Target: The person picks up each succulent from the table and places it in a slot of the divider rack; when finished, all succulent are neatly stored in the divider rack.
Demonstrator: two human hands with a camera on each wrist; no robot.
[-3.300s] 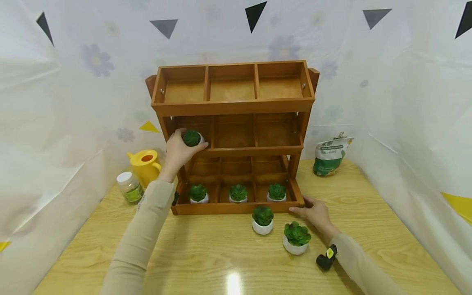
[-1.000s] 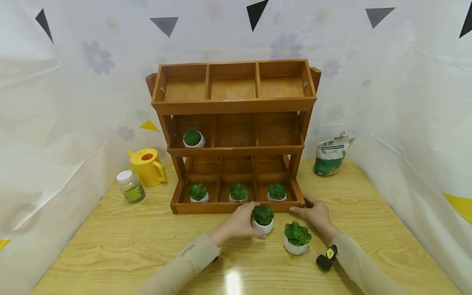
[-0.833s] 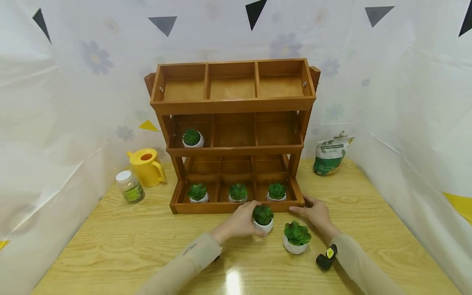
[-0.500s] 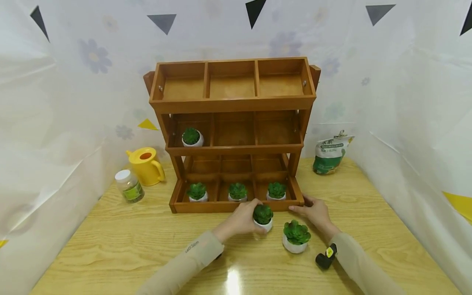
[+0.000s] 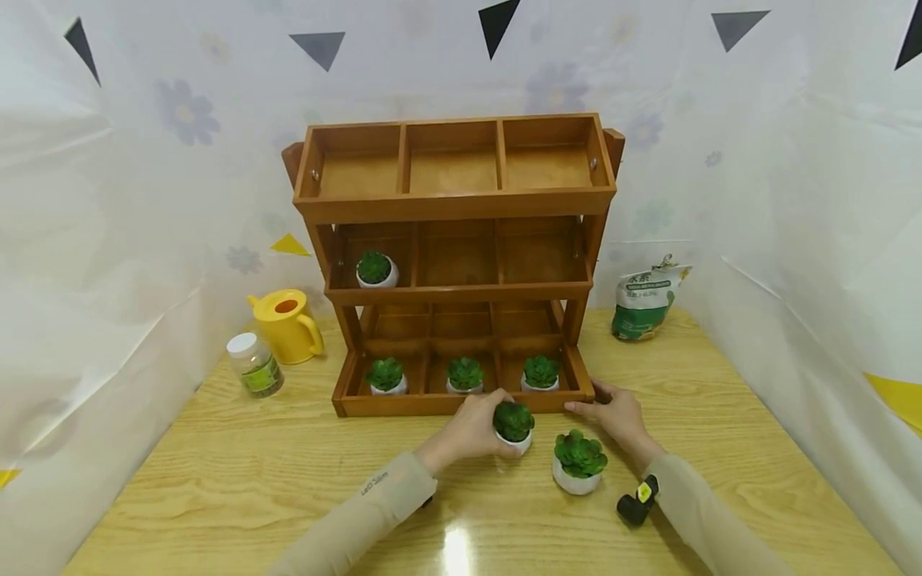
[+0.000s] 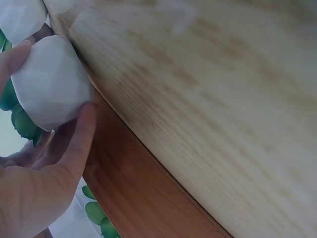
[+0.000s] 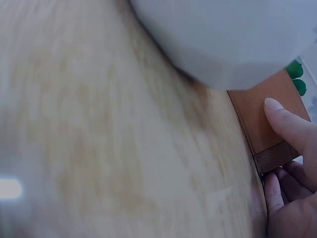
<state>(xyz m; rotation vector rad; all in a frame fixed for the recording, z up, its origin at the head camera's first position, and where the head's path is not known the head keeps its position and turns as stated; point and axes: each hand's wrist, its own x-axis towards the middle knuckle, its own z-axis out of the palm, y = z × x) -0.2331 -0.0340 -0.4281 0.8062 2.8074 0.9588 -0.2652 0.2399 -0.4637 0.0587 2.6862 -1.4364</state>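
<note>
My left hand (image 5: 475,428) grips a small potted succulent (image 5: 514,422) in front of the shelf, thumb and fingers on its white pot (image 6: 54,84). Whether that pot is off the table I cannot tell. With the thumb on the front board and fingers round the side, my right hand (image 5: 615,416) holds the lower right corner of the brown wooden shelf (image 5: 461,406). Another potted succulent (image 5: 579,462) stands on the table near my right wrist. One succulent (image 5: 374,269) sits in the middle tier's left compartment. The bottom tier's front compartments bear three: left (image 5: 387,376), centre (image 5: 464,375), right (image 5: 540,373).
Left of the shelf stand a yellow watering can (image 5: 288,326) and a white-lidded jar (image 5: 255,366). A clipped green and white bag (image 5: 643,304) stands at the back right. The top tier (image 5: 454,210) has three bare compartments.
My left hand has let go of a succulent in the middle tier's left compartment, moved down and right, and taken hold of one on the table. My right hand has stayed at the shelf corner.
</note>
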